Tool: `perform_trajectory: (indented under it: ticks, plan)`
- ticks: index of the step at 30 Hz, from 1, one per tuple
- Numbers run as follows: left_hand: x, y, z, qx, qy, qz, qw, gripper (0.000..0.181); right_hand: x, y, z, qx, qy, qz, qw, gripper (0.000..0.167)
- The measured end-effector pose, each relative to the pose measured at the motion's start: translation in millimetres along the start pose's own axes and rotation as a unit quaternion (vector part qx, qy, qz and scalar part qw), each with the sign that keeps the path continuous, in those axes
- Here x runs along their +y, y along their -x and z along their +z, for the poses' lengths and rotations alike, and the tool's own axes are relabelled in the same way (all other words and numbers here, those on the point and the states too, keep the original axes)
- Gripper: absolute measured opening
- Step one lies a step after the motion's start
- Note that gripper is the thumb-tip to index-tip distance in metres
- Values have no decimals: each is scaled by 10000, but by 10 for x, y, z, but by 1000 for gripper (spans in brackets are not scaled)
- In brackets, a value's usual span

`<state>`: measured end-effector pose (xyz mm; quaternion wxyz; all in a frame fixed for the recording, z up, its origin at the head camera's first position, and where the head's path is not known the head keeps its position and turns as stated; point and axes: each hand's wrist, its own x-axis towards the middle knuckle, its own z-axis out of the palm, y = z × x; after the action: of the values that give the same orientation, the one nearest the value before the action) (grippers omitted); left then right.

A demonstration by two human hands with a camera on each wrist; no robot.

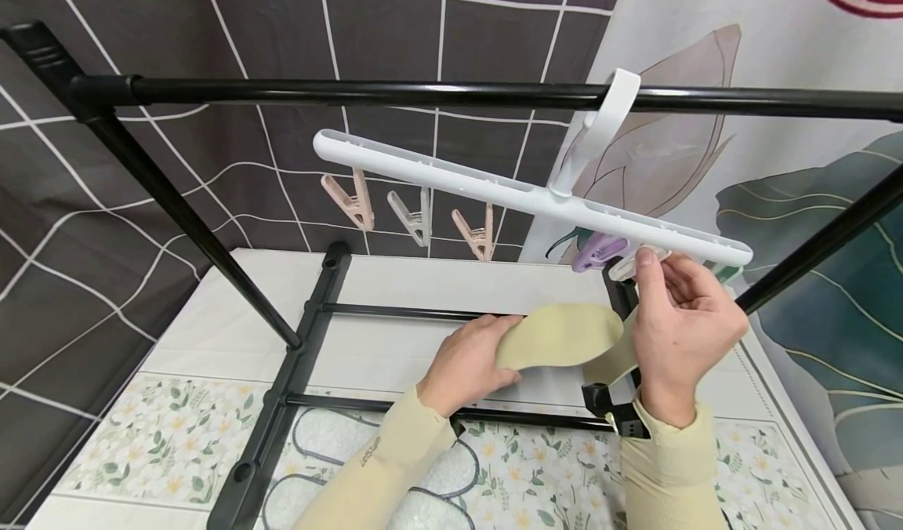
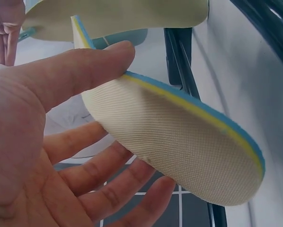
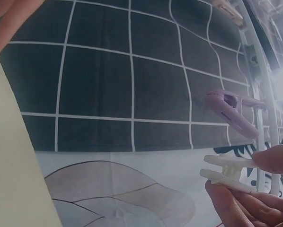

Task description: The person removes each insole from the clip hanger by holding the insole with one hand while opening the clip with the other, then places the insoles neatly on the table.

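My left hand [image 1: 469, 361] holds a pale yellow insole [image 1: 557, 334] between thumb and fingers; its ribbed underside and blue-yellow edge show in the left wrist view. A second pale insole [image 2: 118, 19] is behind it, one end by a green clip [image 2: 27, 34]. At the right part of the white hanger [image 1: 458, 181], my right hand [image 1: 687, 326] pinches a white clothespin [image 3: 229, 172] between thumb and fingers. Its jaws look parted, with nothing between them. A purple clothespin [image 1: 600, 252] hangs just left of that hand.
The hanger hooks over a black rack bar [image 1: 353, 91]. Further left hang two pink clothespins [image 1: 349, 198] and a grey one [image 1: 412, 218]. Black lower rods [image 1: 416, 310] run beneath the hands. White pads with grey edging [image 1: 440, 467] lie below, and a dark checked curtain [image 1: 282, 44] stands behind.
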<state>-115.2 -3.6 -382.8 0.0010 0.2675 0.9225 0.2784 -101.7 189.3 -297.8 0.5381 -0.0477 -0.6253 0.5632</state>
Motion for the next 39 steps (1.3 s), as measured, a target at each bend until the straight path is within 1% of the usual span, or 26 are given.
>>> perform_trajectory:
  ticks: [4, 11, 16, 23, 30, 32, 36, 39]
  plan:
    - [1, 29, -4, -48, 21, -31, 10000, 79, -1, -6, -7, -19, 83, 40, 10000, 11]
    - [29, 82, -2, -18, 109, 131, 9999, 69, -24, -12, -16, -38, 257, 166, 9995, 13]
    - [59, 119, 2, -32, 38, 170, 9998, 68, -67, -6, -22, -61, 415, 183, 9990, 15]
    - [112, 186, 50, -171, -7, 271, 9995, 68, -24, -8, -62, -92, 510, 235, 9984, 14]
    - [151, 239, 66, -324, -64, 302, 9990, 69, -15, -1, -103, -298, 554, 80, 9980, 15]
    - [160, 250, 66, -334, -63, 335, 9989, 69, -16, -4, -102, -288, 543, 117, 9980, 15]
    - [184, 272, 72, -352, -73, 420, 9985, 69, -21, -13, -86, -198, 646, 377, 9970, 14]
    - [204, 287, 80, -427, -86, 430, 9981, 70, -40, -13, -68, -143, 737, 544, 9957, 15]
